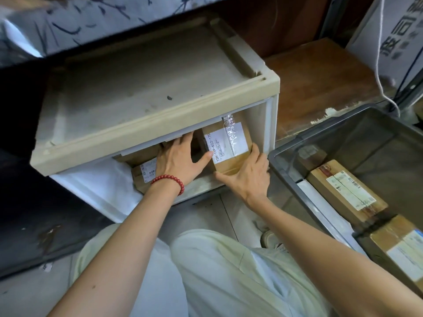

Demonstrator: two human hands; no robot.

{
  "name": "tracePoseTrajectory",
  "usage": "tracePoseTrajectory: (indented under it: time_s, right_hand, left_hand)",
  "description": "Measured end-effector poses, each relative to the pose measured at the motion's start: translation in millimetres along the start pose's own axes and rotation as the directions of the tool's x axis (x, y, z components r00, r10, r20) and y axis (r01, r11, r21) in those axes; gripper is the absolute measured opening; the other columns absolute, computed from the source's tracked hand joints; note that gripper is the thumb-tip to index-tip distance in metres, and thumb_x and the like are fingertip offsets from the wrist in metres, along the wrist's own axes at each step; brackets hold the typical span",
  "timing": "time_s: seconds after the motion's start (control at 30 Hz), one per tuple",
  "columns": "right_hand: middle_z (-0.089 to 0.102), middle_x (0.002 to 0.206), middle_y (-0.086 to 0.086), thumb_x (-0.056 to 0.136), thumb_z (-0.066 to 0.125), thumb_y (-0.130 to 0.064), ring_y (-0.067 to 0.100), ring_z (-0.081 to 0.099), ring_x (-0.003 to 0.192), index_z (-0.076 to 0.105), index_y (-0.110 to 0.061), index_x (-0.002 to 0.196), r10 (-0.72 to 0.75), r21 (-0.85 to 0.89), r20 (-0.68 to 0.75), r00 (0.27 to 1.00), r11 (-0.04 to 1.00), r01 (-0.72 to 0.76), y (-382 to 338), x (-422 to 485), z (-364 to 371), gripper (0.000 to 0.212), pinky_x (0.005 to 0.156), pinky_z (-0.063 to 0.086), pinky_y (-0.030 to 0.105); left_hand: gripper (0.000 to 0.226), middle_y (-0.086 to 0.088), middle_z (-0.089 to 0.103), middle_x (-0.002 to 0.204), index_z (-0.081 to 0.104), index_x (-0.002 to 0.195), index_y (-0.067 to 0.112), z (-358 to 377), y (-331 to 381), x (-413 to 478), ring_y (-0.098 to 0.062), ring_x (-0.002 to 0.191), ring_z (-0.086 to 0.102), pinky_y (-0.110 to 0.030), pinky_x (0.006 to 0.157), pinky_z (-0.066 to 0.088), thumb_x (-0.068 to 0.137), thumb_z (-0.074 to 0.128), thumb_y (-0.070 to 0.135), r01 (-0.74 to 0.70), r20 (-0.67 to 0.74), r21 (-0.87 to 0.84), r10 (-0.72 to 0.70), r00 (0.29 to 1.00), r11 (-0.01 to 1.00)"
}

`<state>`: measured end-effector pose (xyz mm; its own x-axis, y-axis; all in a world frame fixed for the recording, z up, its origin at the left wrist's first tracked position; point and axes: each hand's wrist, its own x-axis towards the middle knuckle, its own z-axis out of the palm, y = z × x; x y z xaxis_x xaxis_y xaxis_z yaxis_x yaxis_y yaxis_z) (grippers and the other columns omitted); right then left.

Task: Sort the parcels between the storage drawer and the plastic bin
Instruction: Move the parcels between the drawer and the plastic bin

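A beige storage drawer unit [146,138] stands in front of me with its front open. Inside, on the right, a brown cardboard parcel [229,143] with a white label stands tilted. My right hand [247,177] grips its lower right corner, thumb under the bottom edge. My left hand [180,159], with a red bead bracelet, reaches into the opening, fingers spread, thumb touching the parcel's left edge. A second brown parcel [144,172] lies low inside, left of my left hand. The grey plastic bin [288,179] at the right holds two brown parcels [348,193], [402,245].
A wooden shelf board [320,78] runs behind the bin. A white box with printed characters [393,35] and a white cord [382,65] sit at the upper right. My knees in pale trousers [217,266] fill the foreground on a grey tiled floor.
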<state>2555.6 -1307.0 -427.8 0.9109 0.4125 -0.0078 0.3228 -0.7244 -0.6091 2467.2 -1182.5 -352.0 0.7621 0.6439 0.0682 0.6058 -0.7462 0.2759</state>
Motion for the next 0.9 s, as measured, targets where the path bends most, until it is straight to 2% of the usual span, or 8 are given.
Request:
tracePoseTrajectory:
  time_s: [0.2, 0.3, 0.4, 0.5, 0.63, 0.77, 0.83, 0.9]
  right_hand:
    - [0.032, 0.127, 0.007, 0.054, 0.073, -0.068, 0.026, 0.033, 0.121, 0.011, -0.02, 0.147, -0.009, 0.043, -0.004, 1.0, 0.999, 0.009, 6.9, -16.3, -15.3, 0.122, 0.082, 0.047, 0.039]
    - [0.032, 0.127, 0.007, 0.055, 0.073, -0.068, 0.025, 0.032, 0.122, 0.01, -0.022, 0.148, -0.011, 0.054, 0.021, 1.0, 0.998, 0.01, 7.8, -17.6, -23.7, 0.122, 0.079, 0.044, 0.036]
    - [0.031, 0.122, 0.005, 0.053, 0.072, -0.071, 0.024, 0.034, 0.118, 0.01, -0.024, 0.147, -0.026, 0.053, 0.019, 0.999, 0.998, 0.025, 5.3, -20.3, -32.1, 0.122, 0.073, 0.038, 0.032]
    - [0.03, 0.115, 0.003, 0.05, 0.071, -0.072, 0.024, 0.034, 0.113, 0.017, -0.026, 0.144, -0.061, 0.066, -0.002, 0.998, 0.996, 0.061, 10.1, -29.4, -44.2, 0.118, 0.071, 0.04, 0.031]
    - [0.029, 0.114, -0.001, 0.047, 0.074, -0.069, 0.02, 0.032, 0.116, 0.022, -0.028, 0.145, -0.108, 0.018, 0.049, 0.993, 0.994, 0.107, 33.4, -52.9, -59.2, 0.118, 0.072, 0.045, 0.032]
    - [0.027, 0.114, -0.003, 0.047, 0.077, -0.067, 0.017, 0.03, 0.116, 0.023, -0.026, 0.146, -0.138, 0.041, 0.075, 0.988, 0.99, 0.135, 46.9, -65.7, -70.3, 0.12, 0.079, 0.048, 0.033]
    - [0.024, 0.112, -0.006, 0.046, 0.075, -0.068, 0.013, 0.028, 0.116, 0.022, -0.028, 0.146, -0.188, 0.097, 0.102, 0.977, 0.979, 0.178, 51.0, -70.3, -76.7, 0.12, 0.083, 0.043, 0.028]
    - [0.024, 0.111, -0.01, 0.046, 0.073, -0.065, 0.009, 0.026, 0.116, 0.022, -0.03, 0.146, -0.248, 0.163, 0.126, 0.961, 0.96, 0.226, 53.6, -74.1, -83.8, 0.119, 0.085, 0.036, 0.023]
  left_hand:
    - [0.082, 0.0, 0.022, 0.157, 0.014, 0.151, 0.033, 7.1, -7.1, -10.1, -0.03, 0.137, 0.034, -0.049, 0.104, 0.038, 0.085, 0.056, 0.058, 0.015, 0.013, -0.029, -0.014, 1.0, 0.999]
    - [0.084, 0.0, 0.023, 0.156, 0.015, 0.15, 0.034, 7.2, -8.5, -11.9, -0.029, 0.137, 0.035, -0.051, 0.103, 0.04, 0.082, 0.056, 0.061, 0.029, 0.006, -0.088, -0.029, 1.0, 0.996]
    - [0.082, 0.0, 0.024, 0.156, 0.016, 0.15, 0.032, 3.1, -10.0, -14.6, -0.026, 0.137, 0.035, -0.047, 0.102, 0.041, 0.083, 0.054, 0.063, 0.036, -0.003, -0.088, -0.037, 0.999, 0.995]
    - [0.084, -0.001, 0.024, 0.156, 0.018, 0.15, 0.031, 2.8, -14.2, -18.3, -0.025, 0.139, 0.032, -0.046, 0.105, 0.037, 0.082, 0.054, 0.065, 0.062, 0.019, -0.151, -0.06, 0.998, 0.987]
    - [0.09, -0.001, 0.022, 0.157, 0.014, 0.151, 0.033, 6.2, -8.8, -26.7, -0.024, 0.141, 0.028, -0.047, 0.11, 0.033, 0.078, 0.054, 0.07, 0.149, 0.082, -0.34, -0.128, 0.988, 0.929]
    - [0.094, -0.002, 0.024, 0.157, 0.01, 0.152, 0.034, 9.6, 0.9, -39.3, -0.024, 0.142, 0.028, -0.042, 0.11, 0.028, 0.078, 0.059, 0.066, 0.171, 0.19, -0.388, -0.103, 0.976, 0.906]
    - [0.096, -0.002, 0.028, 0.155, 0.009, 0.152, 0.034, 10.7, 2.7, -46.8, -0.025, 0.14, 0.031, -0.043, 0.109, 0.03, 0.077, 0.058, 0.067, 0.176, 0.234, -0.372, -0.091, 0.968, 0.911]
    - [0.095, -0.001, 0.038, 0.15, 0.011, 0.151, 0.034, 9.0, 4.4, -53.3, -0.025, 0.135, 0.038, -0.041, 0.106, 0.033, 0.076, 0.057, 0.07, 0.199, 0.247, -0.426, -0.099, 0.964, 0.882]
